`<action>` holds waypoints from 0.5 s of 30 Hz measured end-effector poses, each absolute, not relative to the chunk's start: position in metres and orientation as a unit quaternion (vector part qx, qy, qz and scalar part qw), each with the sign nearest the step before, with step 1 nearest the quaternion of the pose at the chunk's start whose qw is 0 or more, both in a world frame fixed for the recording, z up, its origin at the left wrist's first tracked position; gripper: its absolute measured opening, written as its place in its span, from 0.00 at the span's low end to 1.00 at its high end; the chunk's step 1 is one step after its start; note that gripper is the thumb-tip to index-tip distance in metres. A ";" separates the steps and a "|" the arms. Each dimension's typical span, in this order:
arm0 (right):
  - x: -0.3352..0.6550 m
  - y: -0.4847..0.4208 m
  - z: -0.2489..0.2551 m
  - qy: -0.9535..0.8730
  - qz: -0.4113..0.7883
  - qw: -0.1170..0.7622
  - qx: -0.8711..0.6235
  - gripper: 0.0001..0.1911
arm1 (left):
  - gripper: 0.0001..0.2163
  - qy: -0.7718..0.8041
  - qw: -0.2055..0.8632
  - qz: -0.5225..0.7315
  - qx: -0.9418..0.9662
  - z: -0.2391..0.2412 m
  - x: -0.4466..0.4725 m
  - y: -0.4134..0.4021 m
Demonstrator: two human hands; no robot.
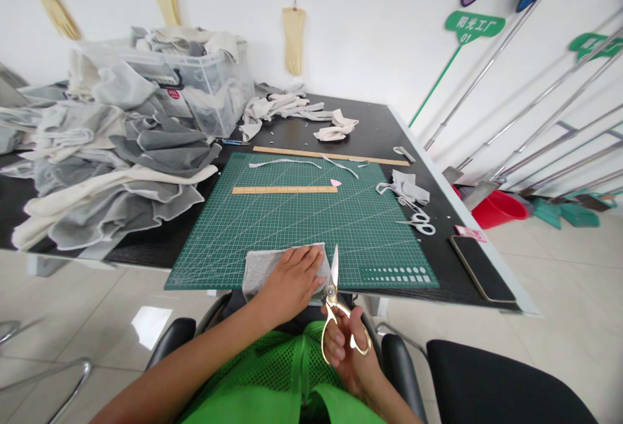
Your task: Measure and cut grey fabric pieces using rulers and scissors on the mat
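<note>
A light grey folded piece of fabric (259, 267) lies at the front edge of the green cutting mat (233, 229), part of it hanging over the table edge. My left hand (293, 278) rests flat on it, fingers stretched towards its right end. In my right hand (351, 346) is a pair of scissors (332, 297) with gold handles. Their silver blades look closed and point away from me, just right of the fabric. A wooden ruler (285, 189) lies across the mat, with a small pink piece (335, 183) at its right end.
Piled grey fabric (146, 145) and a clear plastic bin (214, 96) stand at left. A longer ruler (331, 155) lies behind the mat. White-handled scissors (421, 223), fabric scraps (409, 187) and a phone (481, 268) are at right. A black chair (501, 385) stands close by.
</note>
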State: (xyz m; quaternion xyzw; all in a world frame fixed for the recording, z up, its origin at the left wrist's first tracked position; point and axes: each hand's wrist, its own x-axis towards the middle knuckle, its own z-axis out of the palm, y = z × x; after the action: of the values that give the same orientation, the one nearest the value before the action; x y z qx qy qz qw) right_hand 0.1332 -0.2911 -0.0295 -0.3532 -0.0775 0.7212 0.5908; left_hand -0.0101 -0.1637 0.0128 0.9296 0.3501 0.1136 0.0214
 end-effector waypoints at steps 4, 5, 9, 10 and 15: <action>0.136 -0.292 -0.025 -0.095 0.715 0.583 -0.375 0.30 | 0.24 0.353 0.032 0.115 0.928 0.012 -0.010 -0.164; 0.136 -0.292 -0.024 -0.100 0.713 0.580 -0.381 0.30 | 0.24 0.354 0.034 0.116 0.927 0.012 -0.010 -0.164; 0.140 -0.294 -0.019 -0.114 0.708 0.569 -0.402 0.30 | 0.24 0.354 0.041 0.116 0.927 0.013 -0.009 -0.164; 0.141 -0.294 -0.019 -0.117 0.707 0.567 -0.406 0.30 | 0.24 0.354 0.041 0.116 0.927 0.013 -0.009 -0.164; 0.146 -0.294 -0.015 -0.119 0.709 0.557 -0.416 0.29 | 0.24 0.352 0.044 0.115 0.928 0.013 -0.009 -0.164</action>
State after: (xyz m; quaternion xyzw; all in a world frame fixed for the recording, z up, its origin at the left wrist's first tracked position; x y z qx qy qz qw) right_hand 0.1455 -0.2937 -0.0145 -0.4159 -0.1185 0.7092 0.5568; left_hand -0.0095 -0.1639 0.0131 0.9278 0.3522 0.1151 0.0438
